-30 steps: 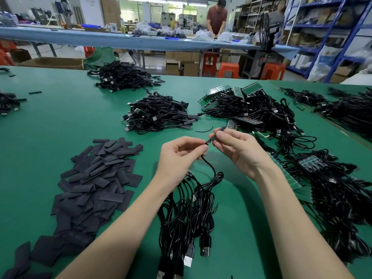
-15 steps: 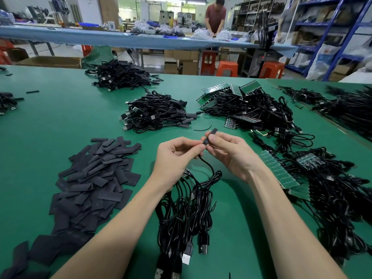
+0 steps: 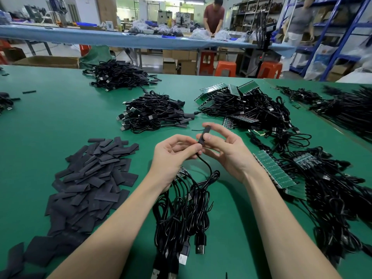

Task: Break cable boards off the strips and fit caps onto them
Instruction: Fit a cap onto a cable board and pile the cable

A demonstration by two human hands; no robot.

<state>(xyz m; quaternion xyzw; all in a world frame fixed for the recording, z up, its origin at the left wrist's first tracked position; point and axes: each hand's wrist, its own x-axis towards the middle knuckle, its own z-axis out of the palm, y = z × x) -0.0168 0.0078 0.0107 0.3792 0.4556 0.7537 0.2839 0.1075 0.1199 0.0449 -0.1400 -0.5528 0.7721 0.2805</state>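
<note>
My left hand pinches a thin black cable just below its capped end. A flat black cap stands upright on that end, and my right hand holds it between thumb and fingers. The cable runs down into a bundle of black USB cables lying between my forearms. A heap of loose black caps lies at the left. Green board strips with cables attached lie at the right.
A pile of capped cables sits behind my hands, with another pile further back. More strips and tangled cables fill the right side. A second table with a person working stands beyond the green table's far edge.
The cap has gone further down over the cable end and now stands more upright. My right fingers have spread more loosely around it. Both hands stay at the same spot.
</note>
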